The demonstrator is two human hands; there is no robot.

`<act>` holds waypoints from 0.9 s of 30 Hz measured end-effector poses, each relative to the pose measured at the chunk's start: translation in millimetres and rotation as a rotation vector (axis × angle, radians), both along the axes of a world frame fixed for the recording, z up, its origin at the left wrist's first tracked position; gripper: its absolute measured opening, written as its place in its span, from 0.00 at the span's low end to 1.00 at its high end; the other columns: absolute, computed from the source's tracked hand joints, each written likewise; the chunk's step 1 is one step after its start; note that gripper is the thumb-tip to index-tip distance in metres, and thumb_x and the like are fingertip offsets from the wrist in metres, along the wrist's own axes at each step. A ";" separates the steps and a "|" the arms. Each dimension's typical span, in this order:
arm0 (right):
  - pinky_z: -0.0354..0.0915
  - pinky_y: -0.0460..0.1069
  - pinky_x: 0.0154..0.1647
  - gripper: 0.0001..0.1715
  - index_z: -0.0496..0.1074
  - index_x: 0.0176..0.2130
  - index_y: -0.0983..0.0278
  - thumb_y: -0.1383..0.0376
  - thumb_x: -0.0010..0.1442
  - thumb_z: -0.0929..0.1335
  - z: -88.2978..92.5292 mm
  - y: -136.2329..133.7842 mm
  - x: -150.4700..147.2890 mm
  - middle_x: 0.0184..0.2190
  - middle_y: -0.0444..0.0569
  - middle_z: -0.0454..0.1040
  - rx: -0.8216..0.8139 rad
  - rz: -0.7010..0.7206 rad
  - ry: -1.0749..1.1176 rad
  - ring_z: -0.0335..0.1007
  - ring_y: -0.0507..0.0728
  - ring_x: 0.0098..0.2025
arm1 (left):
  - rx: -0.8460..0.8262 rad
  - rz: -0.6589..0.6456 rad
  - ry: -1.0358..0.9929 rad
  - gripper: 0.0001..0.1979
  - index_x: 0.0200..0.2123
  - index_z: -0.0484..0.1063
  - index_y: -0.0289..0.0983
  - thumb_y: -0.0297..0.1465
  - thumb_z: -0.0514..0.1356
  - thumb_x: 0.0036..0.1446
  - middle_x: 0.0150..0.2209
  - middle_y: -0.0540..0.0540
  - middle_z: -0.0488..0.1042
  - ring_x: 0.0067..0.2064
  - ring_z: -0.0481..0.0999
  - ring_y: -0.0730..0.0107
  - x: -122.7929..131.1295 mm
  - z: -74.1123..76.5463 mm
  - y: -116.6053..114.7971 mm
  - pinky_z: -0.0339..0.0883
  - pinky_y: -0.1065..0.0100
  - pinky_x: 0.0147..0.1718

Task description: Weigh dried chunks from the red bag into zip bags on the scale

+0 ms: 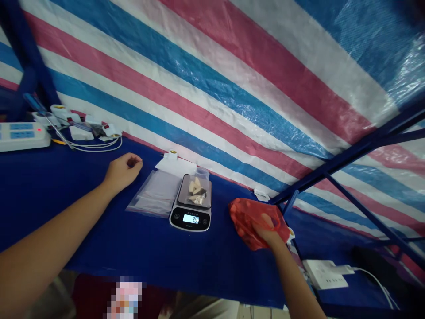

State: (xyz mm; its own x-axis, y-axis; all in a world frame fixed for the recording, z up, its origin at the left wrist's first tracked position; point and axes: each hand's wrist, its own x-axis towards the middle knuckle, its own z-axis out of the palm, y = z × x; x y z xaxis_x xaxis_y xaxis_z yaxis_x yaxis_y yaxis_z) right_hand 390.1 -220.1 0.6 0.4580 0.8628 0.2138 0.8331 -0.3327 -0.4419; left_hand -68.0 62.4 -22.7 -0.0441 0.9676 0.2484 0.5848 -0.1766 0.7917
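Observation:
My left hand [123,172] rests on the blue table, its fingers curled in toward the thumb, with nothing visible in them. To its right lies a stack of clear plastic bags [154,192]. Beside the stack is a digital kitchen scale [190,225] with a lit display. A clear bag holding several pale pieces and a dark one [197,191] sits on the scale's plate. My right hand [265,228] reaches into a red plastic bag [245,217] at the right; the bag hides its fingers and whatever they touch.
A white paper [175,166] lies behind the scale. Power strips stand at far left [25,136] and lower right [327,274]. White cabled devices [81,132] and a screwdriver [49,115] are back left. A striped tarp [199,97] and blue metal bars [332,161] bound the table.

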 end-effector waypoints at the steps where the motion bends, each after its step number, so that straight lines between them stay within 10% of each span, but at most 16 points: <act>1: 0.72 0.60 0.47 0.21 0.78 0.37 0.64 0.53 0.56 0.63 4.3 -0.4 -0.3 0.40 0.60 0.81 0.009 -0.004 0.005 0.78 0.67 0.44 | -0.002 0.000 -0.004 0.10 0.39 0.74 0.38 0.34 0.60 0.53 0.36 0.52 0.76 0.38 0.74 0.71 -0.3 0.1 -0.1 0.65 0.71 0.42; 14: 0.75 0.57 0.43 0.26 0.78 0.43 0.65 0.57 0.43 0.74 45.2 -38.0 1.5 0.40 0.55 0.83 0.024 -0.064 0.453 0.80 0.66 0.42 | -0.015 -0.013 0.011 0.11 0.40 0.74 0.38 0.35 0.60 0.53 0.36 0.51 0.75 0.36 0.72 0.72 -1.8 -2.0 1.2 0.64 0.71 0.41; 27: 0.71 0.57 0.47 0.29 0.75 0.51 0.70 0.54 0.60 0.63 57.2 -52.7 5.1 0.43 0.62 0.81 0.222 -0.276 -0.269 0.79 0.66 0.44 | -0.001 0.017 0.000 0.12 0.40 0.74 0.38 0.35 0.61 0.52 0.36 0.52 0.76 0.36 0.72 0.72 -3.0 -5.2 0.9 0.65 0.71 0.42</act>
State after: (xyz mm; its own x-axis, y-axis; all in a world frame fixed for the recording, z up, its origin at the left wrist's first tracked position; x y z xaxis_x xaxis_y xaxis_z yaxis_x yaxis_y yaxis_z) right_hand 395.2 -272.8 57.9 0.5674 0.6359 0.5231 0.8216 -0.4802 -0.3072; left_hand -71.0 63.3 -27.9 -0.0602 0.9671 0.2471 0.5873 -0.1659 0.7922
